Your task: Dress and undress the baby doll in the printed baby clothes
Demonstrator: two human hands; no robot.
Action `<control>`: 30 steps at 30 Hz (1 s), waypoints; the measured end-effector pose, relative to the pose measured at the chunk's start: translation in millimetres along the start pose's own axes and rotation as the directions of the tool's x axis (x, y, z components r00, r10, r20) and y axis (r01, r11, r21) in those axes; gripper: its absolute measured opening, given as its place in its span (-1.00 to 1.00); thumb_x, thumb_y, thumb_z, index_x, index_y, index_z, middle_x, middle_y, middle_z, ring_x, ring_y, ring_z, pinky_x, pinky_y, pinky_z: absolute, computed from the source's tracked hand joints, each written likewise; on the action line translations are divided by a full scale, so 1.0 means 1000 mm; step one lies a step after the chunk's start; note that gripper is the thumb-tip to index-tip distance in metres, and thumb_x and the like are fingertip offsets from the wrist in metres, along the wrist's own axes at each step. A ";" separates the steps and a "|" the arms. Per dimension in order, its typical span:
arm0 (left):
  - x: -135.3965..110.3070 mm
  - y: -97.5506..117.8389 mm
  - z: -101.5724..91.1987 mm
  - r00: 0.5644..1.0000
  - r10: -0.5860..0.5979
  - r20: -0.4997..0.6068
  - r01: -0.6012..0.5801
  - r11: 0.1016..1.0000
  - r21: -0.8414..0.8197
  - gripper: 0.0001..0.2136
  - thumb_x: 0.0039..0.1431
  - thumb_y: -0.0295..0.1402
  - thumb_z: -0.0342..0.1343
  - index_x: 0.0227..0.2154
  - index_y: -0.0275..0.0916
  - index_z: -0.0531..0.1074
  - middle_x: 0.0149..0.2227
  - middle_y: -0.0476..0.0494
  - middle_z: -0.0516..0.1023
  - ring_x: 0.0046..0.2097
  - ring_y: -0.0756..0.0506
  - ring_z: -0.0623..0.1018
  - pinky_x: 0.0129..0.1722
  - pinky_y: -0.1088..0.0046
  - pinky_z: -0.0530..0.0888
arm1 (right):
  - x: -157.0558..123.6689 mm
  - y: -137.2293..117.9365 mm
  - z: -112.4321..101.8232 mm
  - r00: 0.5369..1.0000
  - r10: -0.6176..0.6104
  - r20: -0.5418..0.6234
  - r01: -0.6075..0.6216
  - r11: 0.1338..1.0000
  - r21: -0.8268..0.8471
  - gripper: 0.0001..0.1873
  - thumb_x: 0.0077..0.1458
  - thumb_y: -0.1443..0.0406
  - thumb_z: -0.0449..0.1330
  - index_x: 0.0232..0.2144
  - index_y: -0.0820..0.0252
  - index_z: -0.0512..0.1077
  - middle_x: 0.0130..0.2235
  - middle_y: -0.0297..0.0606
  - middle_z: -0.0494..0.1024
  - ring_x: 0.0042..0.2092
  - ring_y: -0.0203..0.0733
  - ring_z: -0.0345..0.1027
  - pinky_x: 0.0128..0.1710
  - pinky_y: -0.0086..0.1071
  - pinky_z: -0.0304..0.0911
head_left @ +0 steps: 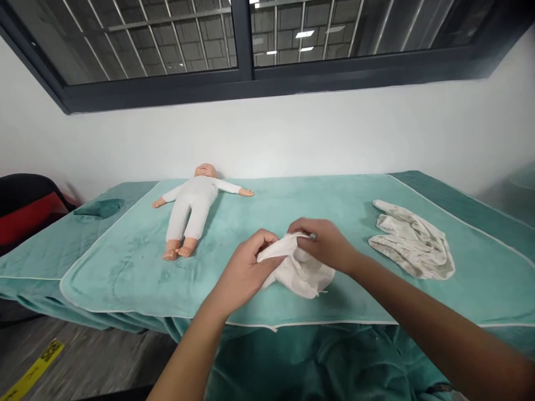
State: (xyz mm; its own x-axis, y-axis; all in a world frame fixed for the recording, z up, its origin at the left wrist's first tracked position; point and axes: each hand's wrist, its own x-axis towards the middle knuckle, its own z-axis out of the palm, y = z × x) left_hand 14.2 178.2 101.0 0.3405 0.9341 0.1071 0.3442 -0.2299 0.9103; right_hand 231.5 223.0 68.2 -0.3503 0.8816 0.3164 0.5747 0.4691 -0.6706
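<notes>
Between my two hands, over the front middle of the bed, is a bunched white cloth [303, 274]; it looks like a small garment, but its kind is hidden by the folds. My left hand [251, 267] pinches its left edge between thumb and fingers. The fingers of my right hand [321, 239] grip the upper right edge, partly tucked into the fabric. A baby doll [194, 203] with a white body lies on its back to the left, arms spread, feet toward me. Off to the right lies a crumpled, patterned white baby garment [413, 239].
A green plush cover [125, 278] is spread over the bed against a white wall [292, 139]. A dark-framed window [246, 83] with bars sits above. At the far left is a black and red object [31, 211]. Yellow tape [35, 370] marks the floor.
</notes>
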 end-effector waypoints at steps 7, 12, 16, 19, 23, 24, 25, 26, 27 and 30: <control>-0.005 -0.002 -0.037 0.998 -0.052 0.022 0.039 0.913 0.405 -0.75 0.13 -0.11 0.13 -0.49 -0.17 0.34 -0.49 0.05 0.39 -0.42 -0.06 0.38 -0.46 0.46 0.20 | -0.001 0.013 -0.038 0.890 -0.116 -0.441 -0.050 0.937 -0.346 -0.75 -0.05 0.39 0.06 -0.32 0.08 0.47 -0.30 -0.25 0.54 -0.28 -0.11 0.39 -0.32 -0.30 0.22; 0.010 -0.013 -0.046 0.953 0.091 -0.290 0.092 0.824 0.560 -0.95 0.10 -0.35 0.08 -0.42 -0.15 0.31 -0.45 0.06 0.45 -0.37 -0.08 0.44 -0.40 0.45 0.21 | -0.011 0.029 -0.059 0.807 -0.199 -0.556 -0.058 0.910 -0.410 -0.82 -0.02 0.38 0.05 -0.39 0.12 0.44 -0.22 -0.20 0.53 -0.17 -0.08 0.41 -0.23 -0.28 0.27; 0.020 -0.009 -0.046 0.881 0.188 -0.434 0.132 0.784 0.606 -0.89 0.03 -0.44 0.04 -0.34 -0.13 0.34 -0.36 0.01 0.52 -0.30 -0.12 0.48 -0.36 0.43 0.25 | -0.020 0.029 -0.081 0.798 -0.050 -0.601 -0.208 0.912 -0.353 -0.71 -0.14 0.43 0.04 -0.38 0.08 0.48 -0.32 -0.31 0.57 -0.26 -0.12 0.42 -0.23 -0.28 0.26; 0.027 -0.002 -0.047 0.848 0.185 -0.497 0.208 0.746 0.633 -0.85 0.05 -0.42 0.04 -0.29 -0.11 0.37 -0.35 -0.03 0.54 -0.31 -0.16 0.49 -0.39 0.42 0.24 | -0.018 0.030 -0.102 0.823 0.055 -0.565 -0.372 0.805 -0.463 -0.69 -0.19 0.42 0.09 -0.39 0.02 0.52 -0.40 -0.30 0.54 -0.36 -0.08 0.36 -0.33 -0.24 0.20; 0.056 -0.004 -0.051 0.835 0.155 -0.528 0.334 0.621 0.710 -0.76 0.09 -0.46 0.01 -0.18 -0.11 0.39 -0.33 -0.11 0.56 -0.32 -0.21 0.51 -0.40 0.38 0.24 | 0.011 0.052 -0.118 0.890 0.152 -0.429 -0.415 0.660 -0.627 -0.77 -0.11 0.32 0.18 -0.36 0.00 0.57 -0.45 -0.22 0.51 -0.45 -0.08 0.28 -0.37 -0.21 0.17; 0.067 -0.008 -0.050 0.834 0.150 -0.530 0.356 0.589 0.726 -0.74 0.10 -0.48 -0.02 -0.15 -0.12 0.39 -0.31 -0.14 0.57 -0.31 -0.22 0.51 -0.39 0.36 0.26 | 0.020 0.059 -0.115 0.905 0.158 -0.395 -0.399 0.639 -0.658 -0.78 -0.08 0.31 0.18 -0.35 0.02 0.57 -0.45 -0.21 0.52 -0.45 -0.09 0.28 -0.37 -0.21 0.17; 0.078 -0.013 -0.048 0.833 0.150 -0.532 0.371 0.562 0.739 -0.72 0.12 -0.50 -0.05 -0.12 -0.14 0.38 -0.28 -0.16 0.57 -0.28 -0.23 0.52 -0.36 0.35 0.28 | 0.029 0.065 -0.109 0.915 0.170 -0.366 -0.389 0.615 -0.686 -0.78 -0.06 0.33 0.16 -0.33 0.06 0.56 -0.43 -0.19 0.53 -0.44 -0.10 0.29 -0.37 -0.21 0.18; 0.089 -0.020 -0.043 0.837 0.150 -0.526 0.377 0.538 0.754 -0.70 0.14 -0.52 -0.08 -0.11 -0.15 0.38 -0.24 -0.19 0.57 -0.24 -0.24 0.53 -0.33 0.33 0.30 | 0.036 0.070 -0.098 0.920 0.182 -0.346 -0.384 0.587 -0.713 -0.76 -0.04 0.36 0.14 -0.30 0.10 0.55 -0.40 -0.16 0.54 -0.42 -0.09 0.31 -0.36 -0.21 0.19; 0.098 -0.028 -0.036 0.843 0.151 -0.516 0.377 0.518 0.768 -0.70 0.16 -0.53 -0.11 -0.09 -0.18 0.39 -0.20 -0.23 0.56 -0.19 -0.26 0.53 -0.29 0.31 0.32 | 0.041 0.074 -0.083 0.927 0.189 -0.325 -0.374 0.561 -0.739 -0.72 -0.03 0.40 0.11 -0.26 0.14 0.53 -0.35 -0.11 0.55 -0.39 -0.06 0.34 -0.34 -0.20 0.21; 0.113 -0.059 -0.001 0.866 0.208 -0.455 0.332 0.443 0.833 -0.66 0.19 -0.57 -0.16 -0.03 -0.30 0.37 -0.02 -0.39 0.48 0.01 -0.32 0.45 -0.12 0.20 0.35 | 0.041 0.079 -0.022 0.964 0.056 -0.259 -0.250 0.519 -0.817 -0.61 0.07 0.51 -0.01 -0.09 0.31 0.45 -0.11 0.15 0.52 -0.12 0.13 0.37 -0.20 -0.10 0.21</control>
State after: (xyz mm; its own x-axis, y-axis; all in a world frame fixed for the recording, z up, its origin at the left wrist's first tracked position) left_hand 31.4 297.3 59.5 -0.0320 0.8852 0.4640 0.9942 -0.0196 0.1059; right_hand 278.3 297.2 42.8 -0.1141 0.8903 0.4408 0.9904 0.0670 0.1210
